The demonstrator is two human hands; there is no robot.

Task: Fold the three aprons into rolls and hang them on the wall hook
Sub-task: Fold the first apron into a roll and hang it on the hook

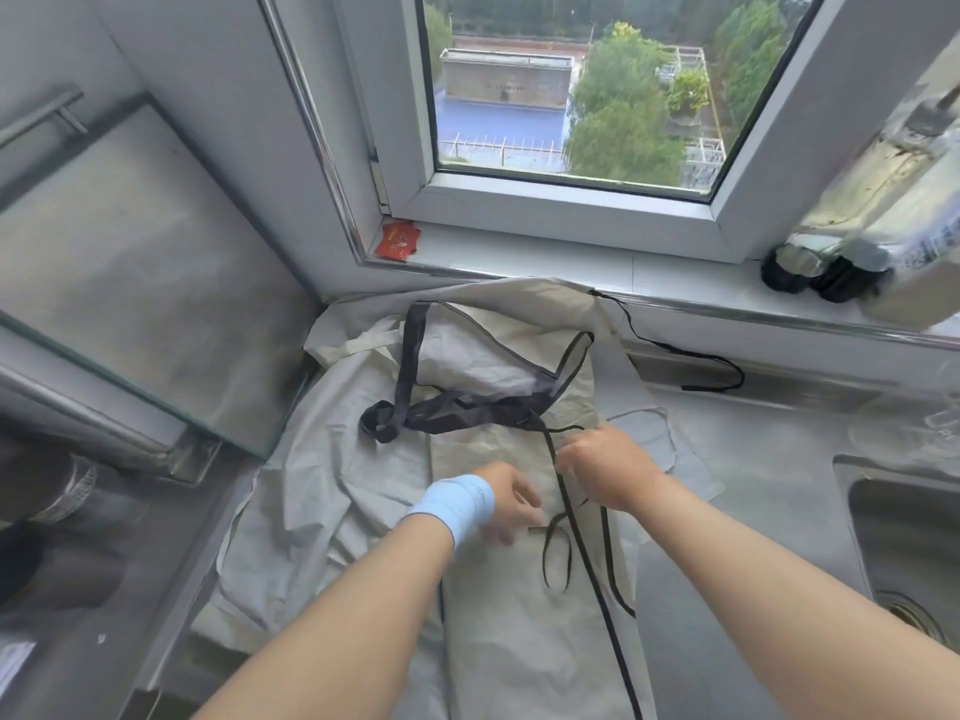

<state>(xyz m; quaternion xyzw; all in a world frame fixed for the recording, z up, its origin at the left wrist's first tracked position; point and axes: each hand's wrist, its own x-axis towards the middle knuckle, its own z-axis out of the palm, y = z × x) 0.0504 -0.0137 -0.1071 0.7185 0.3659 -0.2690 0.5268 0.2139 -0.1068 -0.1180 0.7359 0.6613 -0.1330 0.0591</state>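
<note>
Grey stone countertop left of a steel sink carries a pile of pale cream and grey fabric aprons, all left of the sink. The top one lies folded into a long strip. The right hand, nearer the sink, has its fingers curled round a thin black tie cord. The left hand is blurred at the cord's loose end, and I cannot tell whether it pinches. 1 hard tug could unfold the strip, or snag the slack loops in the wide dark straps farther from the sink.
</note>
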